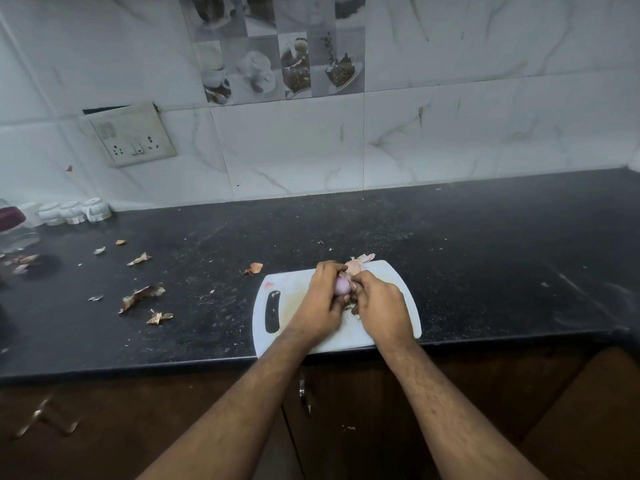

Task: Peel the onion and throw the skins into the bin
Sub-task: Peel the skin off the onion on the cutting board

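A small pinkish-purple onion [340,285] is held above the white cutting board [298,289], mostly covered by both hands. My left hand [323,299] grips it from the left with curled fingers. My right hand [379,306] closes on it from the right, fingertips at the onion's skin. A pale piece of peeled skin [358,263] lies at the board's far edge, just behind the hands. Several dry brown skin scraps [142,296] are scattered over the black counter [485,254] to the left. No bin is in view.
White lidded jars [74,211] and a clear jar with a dark lid [14,226] stand at the far left against the tiled wall. A switch plate [133,136] is on the wall. Brown cabinet doors [346,410] lie below the counter edge.
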Action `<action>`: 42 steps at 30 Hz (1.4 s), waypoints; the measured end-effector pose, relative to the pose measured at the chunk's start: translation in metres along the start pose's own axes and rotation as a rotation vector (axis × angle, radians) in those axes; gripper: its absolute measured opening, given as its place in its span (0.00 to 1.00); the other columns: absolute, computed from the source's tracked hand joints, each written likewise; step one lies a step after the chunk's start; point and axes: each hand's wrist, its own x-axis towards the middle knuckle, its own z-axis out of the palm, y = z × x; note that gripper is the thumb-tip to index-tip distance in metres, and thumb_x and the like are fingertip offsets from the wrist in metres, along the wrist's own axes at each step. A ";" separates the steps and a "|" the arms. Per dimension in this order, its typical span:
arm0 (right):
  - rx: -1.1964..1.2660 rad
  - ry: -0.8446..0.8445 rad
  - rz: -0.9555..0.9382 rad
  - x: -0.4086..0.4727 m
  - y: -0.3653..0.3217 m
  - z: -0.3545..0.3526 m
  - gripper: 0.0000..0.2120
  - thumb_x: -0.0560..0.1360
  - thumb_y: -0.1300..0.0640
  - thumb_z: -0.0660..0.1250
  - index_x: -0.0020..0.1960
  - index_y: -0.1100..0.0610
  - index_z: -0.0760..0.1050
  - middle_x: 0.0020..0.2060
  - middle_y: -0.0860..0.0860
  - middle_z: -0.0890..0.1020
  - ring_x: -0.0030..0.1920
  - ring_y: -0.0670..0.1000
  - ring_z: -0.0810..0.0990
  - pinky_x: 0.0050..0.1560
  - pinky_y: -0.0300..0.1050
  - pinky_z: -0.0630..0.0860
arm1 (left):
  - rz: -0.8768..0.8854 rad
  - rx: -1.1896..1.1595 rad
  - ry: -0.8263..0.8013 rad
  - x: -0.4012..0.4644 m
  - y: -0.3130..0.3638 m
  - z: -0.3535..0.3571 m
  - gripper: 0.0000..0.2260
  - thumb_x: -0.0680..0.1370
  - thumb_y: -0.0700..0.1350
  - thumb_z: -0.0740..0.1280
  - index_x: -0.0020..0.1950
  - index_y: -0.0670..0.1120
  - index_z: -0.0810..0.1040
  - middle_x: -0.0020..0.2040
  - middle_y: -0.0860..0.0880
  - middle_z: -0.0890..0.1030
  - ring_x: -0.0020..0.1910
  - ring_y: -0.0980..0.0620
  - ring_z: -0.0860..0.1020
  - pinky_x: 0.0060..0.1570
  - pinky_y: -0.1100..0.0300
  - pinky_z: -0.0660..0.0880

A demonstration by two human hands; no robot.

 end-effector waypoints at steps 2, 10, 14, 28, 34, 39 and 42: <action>0.119 -0.015 0.073 -0.002 -0.004 -0.003 0.13 0.85 0.51 0.56 0.51 0.50 0.79 0.33 0.44 0.80 0.36 0.46 0.81 0.36 0.30 0.74 | 0.006 0.014 -0.008 0.001 0.000 0.000 0.20 0.77 0.31 0.67 0.69 0.40 0.71 0.64 0.46 0.71 0.63 0.53 0.72 0.65 0.71 0.65; -0.034 -0.093 0.099 -0.004 -0.012 -0.004 0.18 0.87 0.46 0.47 0.41 0.42 0.66 0.36 0.41 0.75 0.39 0.43 0.74 0.36 0.41 0.65 | -0.012 0.007 -0.011 0.000 -0.004 -0.001 0.19 0.77 0.31 0.68 0.66 0.41 0.70 0.63 0.49 0.69 0.62 0.56 0.71 0.63 0.73 0.65; -0.057 -0.123 0.114 -0.004 -0.014 -0.004 0.18 0.87 0.47 0.48 0.41 0.43 0.68 0.37 0.42 0.76 0.39 0.42 0.75 0.34 0.41 0.65 | -0.015 -0.006 0.006 0.000 -0.003 -0.002 0.18 0.77 0.32 0.69 0.64 0.42 0.70 0.62 0.49 0.69 0.62 0.65 0.69 0.63 0.74 0.64; -0.040 -0.020 0.133 -0.001 -0.010 -0.007 0.14 0.83 0.46 0.61 0.52 0.57 0.70 0.42 0.51 0.81 0.43 0.55 0.79 0.40 0.52 0.74 | 0.001 -0.040 0.037 -0.002 0.002 -0.002 0.16 0.77 0.31 0.69 0.60 0.42 0.69 0.60 0.48 0.70 0.59 0.65 0.70 0.61 0.73 0.66; 0.085 0.092 0.191 0.005 -0.003 -0.003 0.14 0.82 0.43 0.62 0.50 0.55 0.72 0.38 0.50 0.82 0.38 0.53 0.82 0.39 0.58 0.82 | -0.044 -0.111 0.065 -0.004 0.001 -0.001 0.15 0.80 0.40 0.69 0.61 0.49 0.66 0.60 0.50 0.71 0.58 0.62 0.73 0.58 0.69 0.71; 0.112 0.126 0.197 0.005 -0.002 -0.005 0.14 0.82 0.43 0.63 0.49 0.54 0.72 0.37 0.48 0.81 0.36 0.51 0.81 0.40 0.57 0.81 | -0.149 -0.187 0.047 -0.004 0.005 -0.003 0.14 0.82 0.44 0.68 0.61 0.49 0.65 0.59 0.56 0.76 0.59 0.57 0.79 0.58 0.57 0.80; 0.088 0.124 0.189 0.006 -0.002 -0.005 0.10 0.82 0.48 0.63 0.51 0.55 0.72 0.38 0.48 0.80 0.37 0.51 0.81 0.40 0.56 0.81 | -0.164 -0.183 0.058 -0.003 0.006 -0.004 0.14 0.83 0.44 0.68 0.61 0.48 0.64 0.59 0.54 0.77 0.58 0.61 0.78 0.56 0.64 0.77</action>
